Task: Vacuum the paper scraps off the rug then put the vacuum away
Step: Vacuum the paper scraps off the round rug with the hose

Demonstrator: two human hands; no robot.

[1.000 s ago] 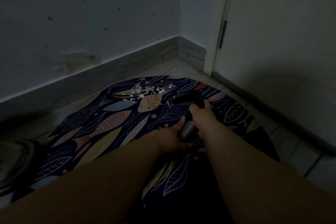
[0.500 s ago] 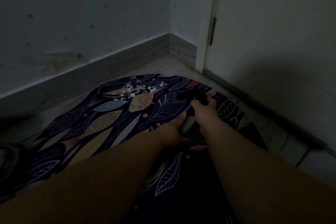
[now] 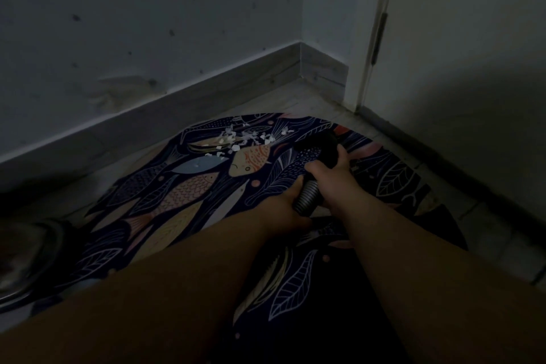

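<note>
- Left forearm (image 3: 177, 289): bare along all its visible length, broad at the near edge and narrowing to the wrist.
- Right forearm (image 3: 413, 260): likewise bare.
- Left hand (image 3: 291, 213) and right hand (image 3: 334, 177): bare; the dim light hides finer detail.

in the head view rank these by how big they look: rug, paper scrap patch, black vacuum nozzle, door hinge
1. rug
2. paper scrap patch
3. black vacuum nozzle, partly hidden by the right hand, so unsure against the patch
4. door hinge
</note>
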